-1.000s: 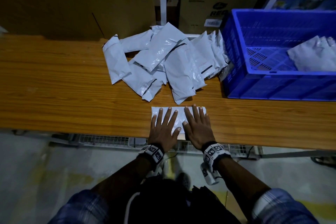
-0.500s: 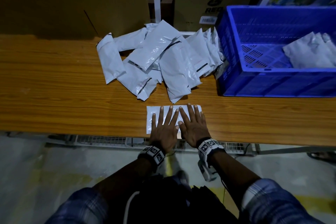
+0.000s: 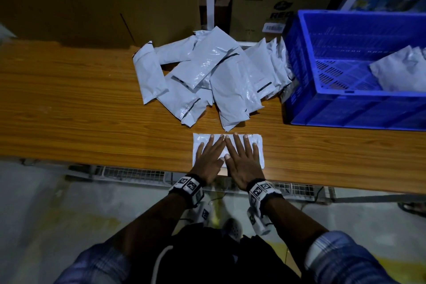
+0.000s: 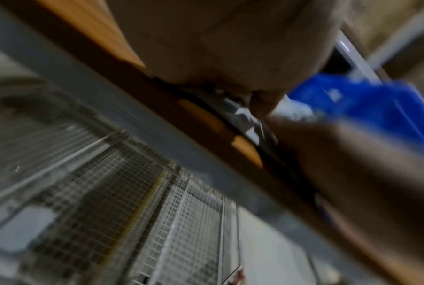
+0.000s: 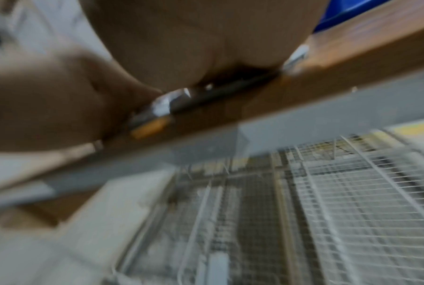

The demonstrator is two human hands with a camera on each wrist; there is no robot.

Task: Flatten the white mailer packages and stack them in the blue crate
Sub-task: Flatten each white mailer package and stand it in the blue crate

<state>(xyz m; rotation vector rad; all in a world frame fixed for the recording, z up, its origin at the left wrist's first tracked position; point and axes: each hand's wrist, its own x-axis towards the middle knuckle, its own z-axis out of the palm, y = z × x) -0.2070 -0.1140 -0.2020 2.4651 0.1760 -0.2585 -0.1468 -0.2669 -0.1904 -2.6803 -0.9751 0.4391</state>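
Slippage threatens: left hand (image 3: 210, 161) and right hand (image 3: 242, 161), both spread flat and gripping nothing, press one white mailer (image 3: 257, 143) at the wooden table (image 3: 69, 122) edge at 6 o'clock, where slick plastic could slide off; roughly ten mailers (image 3: 214, 80) wait at 12 o'clock, and the blue crate (image 3: 345, 113) at 2 o'clock holds at least two stacked mailers (image 3: 398, 76).

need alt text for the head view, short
Both hands, left hand and right hand, press flat on a white mailer at the wooden table's near edge. Behind lies a pile of mailers; a blue crate sits right.
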